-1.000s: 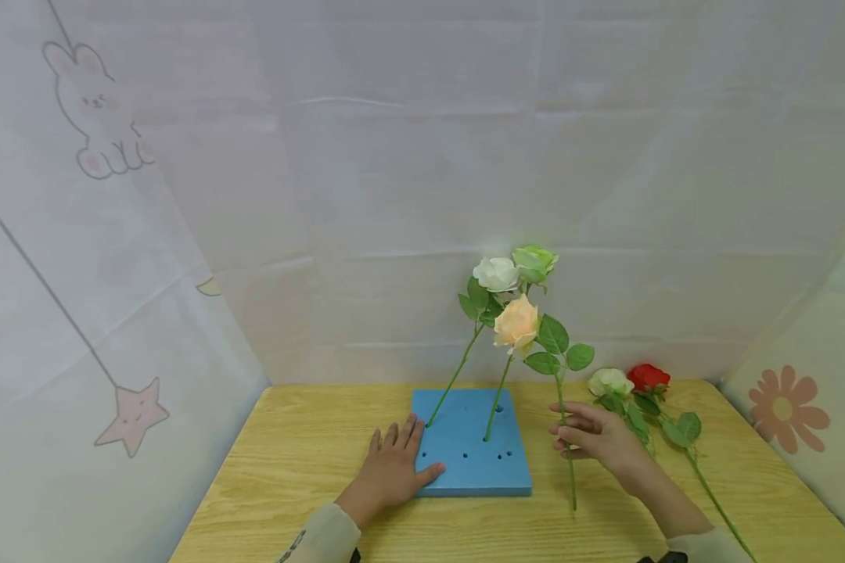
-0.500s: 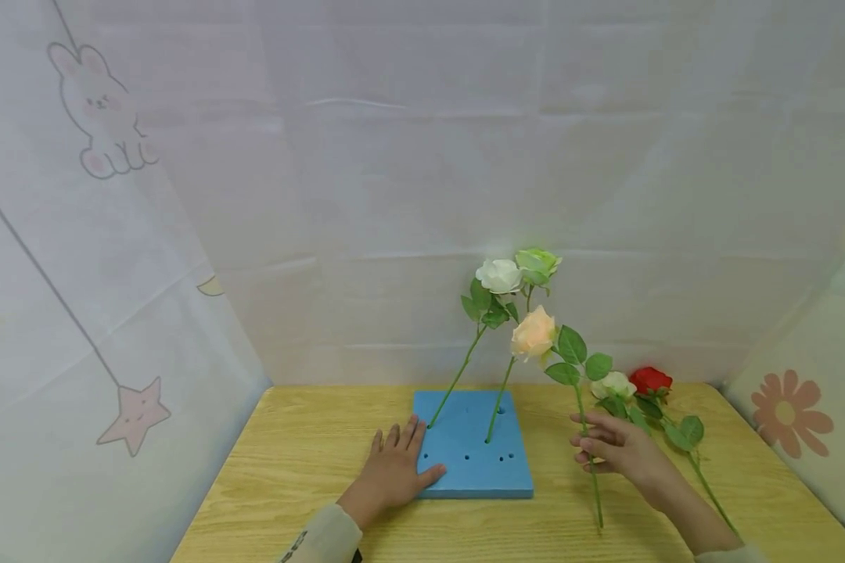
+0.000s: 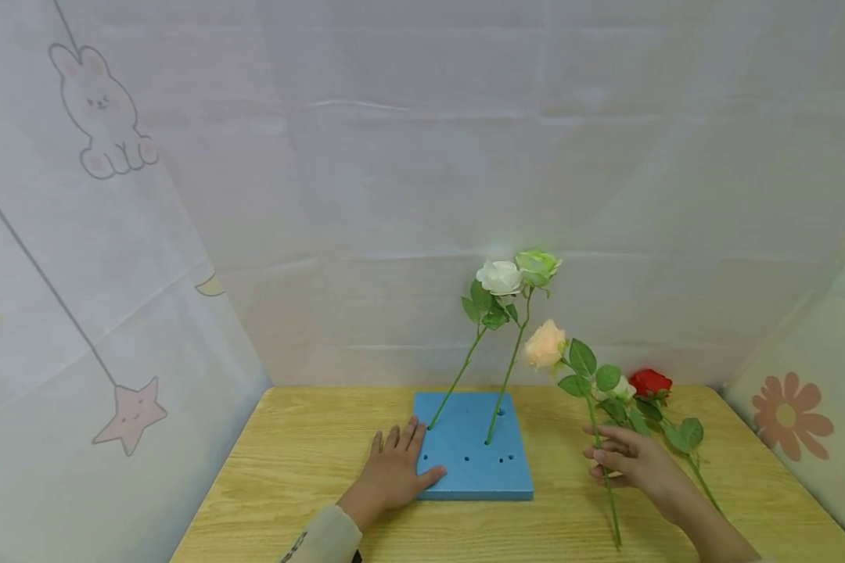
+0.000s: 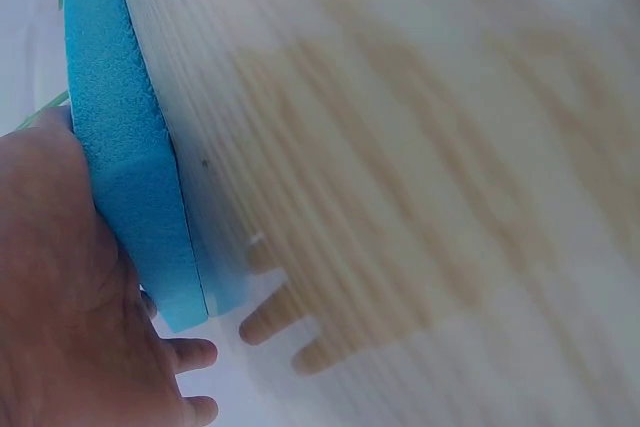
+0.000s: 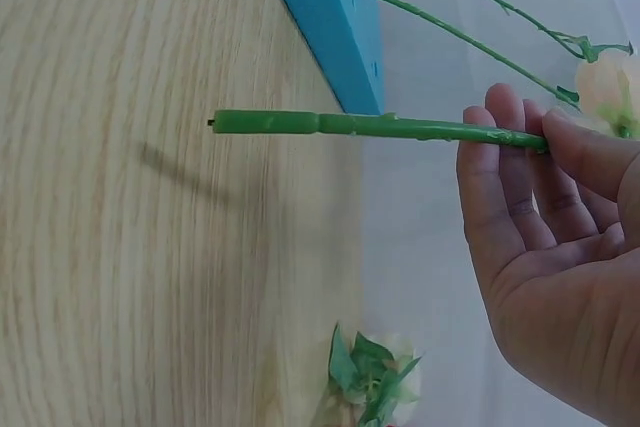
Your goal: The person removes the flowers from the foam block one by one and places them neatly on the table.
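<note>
My right hand (image 3: 637,465) pinches the green stem of a peach rose (image 3: 545,345) between thumb and fingers, right of the foam block. In the right wrist view the stem's cut end (image 5: 265,122) hangs free above the table. My left hand (image 3: 392,467) lies spread on the left edge of a blue foam block (image 3: 475,485), whose side also shows in the left wrist view. A white rose (image 3: 500,277) and a green rose (image 3: 537,267) stand tilted in holes of the block. Several other holes dot its top.
A red rose (image 3: 651,383) and a cream rose (image 3: 621,389) lie on the wooden table (image 3: 303,438) at the right, behind and beside my right hand. A pale printed cloth (image 3: 408,195) hangs close behind the table and along both sides.
My right hand has moved right and a little toward me, carrying the peach rose away from the block and lower. My left hand has stayed on the block.
</note>
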Demonstrator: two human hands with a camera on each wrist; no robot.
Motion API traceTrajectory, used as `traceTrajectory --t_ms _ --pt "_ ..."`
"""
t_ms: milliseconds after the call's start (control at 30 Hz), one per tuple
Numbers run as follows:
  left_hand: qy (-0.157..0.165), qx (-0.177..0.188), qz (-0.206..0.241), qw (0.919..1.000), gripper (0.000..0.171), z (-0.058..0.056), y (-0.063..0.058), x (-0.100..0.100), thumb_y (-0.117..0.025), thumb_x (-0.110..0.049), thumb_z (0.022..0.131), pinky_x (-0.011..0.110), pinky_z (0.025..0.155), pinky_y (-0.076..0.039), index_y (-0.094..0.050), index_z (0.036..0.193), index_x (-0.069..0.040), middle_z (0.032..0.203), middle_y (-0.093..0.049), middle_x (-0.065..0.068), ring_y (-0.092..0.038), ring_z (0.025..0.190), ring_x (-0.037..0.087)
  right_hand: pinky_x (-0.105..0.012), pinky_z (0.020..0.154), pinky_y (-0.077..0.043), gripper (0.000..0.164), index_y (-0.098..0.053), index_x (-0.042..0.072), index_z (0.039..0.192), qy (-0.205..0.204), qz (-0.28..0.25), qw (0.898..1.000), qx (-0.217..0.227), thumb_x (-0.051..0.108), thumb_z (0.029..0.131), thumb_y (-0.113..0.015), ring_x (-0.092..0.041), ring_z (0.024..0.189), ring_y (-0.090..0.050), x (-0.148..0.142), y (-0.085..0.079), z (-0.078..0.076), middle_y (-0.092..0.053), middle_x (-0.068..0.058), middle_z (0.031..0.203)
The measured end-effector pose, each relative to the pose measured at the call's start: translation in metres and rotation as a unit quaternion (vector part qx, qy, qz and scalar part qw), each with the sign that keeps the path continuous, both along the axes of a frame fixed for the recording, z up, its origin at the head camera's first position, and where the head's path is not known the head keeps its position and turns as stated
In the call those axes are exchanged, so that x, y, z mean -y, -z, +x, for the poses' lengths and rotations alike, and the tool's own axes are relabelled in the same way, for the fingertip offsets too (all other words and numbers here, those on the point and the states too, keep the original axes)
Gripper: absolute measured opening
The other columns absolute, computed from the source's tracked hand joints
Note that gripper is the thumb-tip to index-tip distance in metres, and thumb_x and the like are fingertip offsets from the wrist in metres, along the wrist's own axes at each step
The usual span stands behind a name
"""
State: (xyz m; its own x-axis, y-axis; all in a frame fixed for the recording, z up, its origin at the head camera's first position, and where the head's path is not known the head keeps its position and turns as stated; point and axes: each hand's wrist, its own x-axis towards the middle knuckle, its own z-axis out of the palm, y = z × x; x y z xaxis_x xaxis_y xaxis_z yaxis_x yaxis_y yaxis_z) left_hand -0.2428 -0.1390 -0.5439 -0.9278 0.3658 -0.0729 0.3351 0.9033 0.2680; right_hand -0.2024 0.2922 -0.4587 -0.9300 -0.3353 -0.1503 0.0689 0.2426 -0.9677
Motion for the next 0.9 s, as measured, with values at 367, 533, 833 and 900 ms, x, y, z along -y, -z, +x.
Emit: traceTrajectory --t_ms 367,533,833,900 --pt "-0.002 0.001 -0.001 1.0000 0.097 -0.001 0.000 -0.001 -0.028 -0.082 0.094 0.068 0.119 -0.012 -0.017 0.165 -0.017 0.171 -0.010 0.005 -0.020 0.153 0.042 -0.048 0.086 -0.058 0.076 -0.025 -0.012 0.155 -0.008 0.007 1.000 0.023 0.024 0.101 -0.065 -0.032 0.107 -0.069 -0.011 0.007 0.001 -0.066 -0.018 0.128" --pt "-0.005 -0.003 -0.001 1.0000 0.097 0.001 -0.001 -0.002 -0.029 -0.082 0.094 0.068 0.118 -0.012 -0.017 0.165 -0.017 0.171 -0.010 0.005 -0.020 0.153 0.041 -0.050 0.085 -0.058 0.075 -0.023 -0.011 0.156 -0.013 -0.003 0.999 0.045 0.023 0.102 -0.064 -0.031 0.104 -0.070 -0.016 0.011 0.001 -0.064 -0.020 0.131" --pt "-0.003 -0.001 0.004 1.0000 0.096 0.003 -0.004 -0.002 -0.030 -0.080 0.095 0.069 0.118 -0.012 -0.018 0.164 -0.014 0.171 -0.012 0.007 -0.021 0.152 0.043 -0.046 0.079 -0.059 0.073 -0.026 -0.007 0.157 -0.008 -0.005 0.998 0.063 0.025 0.102 -0.063 -0.028 0.097 -0.069 -0.027 0.022 -0.003 -0.066 -0.015 0.130" --pt "-0.001 0.001 0.006 1.0000 0.096 0.004 -0.006 -0.002 -0.031 -0.079 0.095 0.069 0.118 -0.012 -0.018 0.164 -0.013 0.170 -0.012 0.008 -0.021 0.152 0.044 -0.045 0.078 -0.059 0.073 -0.027 -0.006 0.157 -0.007 -0.004 0.998 0.064 0.025 0.103 -0.063 -0.027 0.097 -0.069 -0.029 0.024 -0.003 -0.066 -0.014 0.130"
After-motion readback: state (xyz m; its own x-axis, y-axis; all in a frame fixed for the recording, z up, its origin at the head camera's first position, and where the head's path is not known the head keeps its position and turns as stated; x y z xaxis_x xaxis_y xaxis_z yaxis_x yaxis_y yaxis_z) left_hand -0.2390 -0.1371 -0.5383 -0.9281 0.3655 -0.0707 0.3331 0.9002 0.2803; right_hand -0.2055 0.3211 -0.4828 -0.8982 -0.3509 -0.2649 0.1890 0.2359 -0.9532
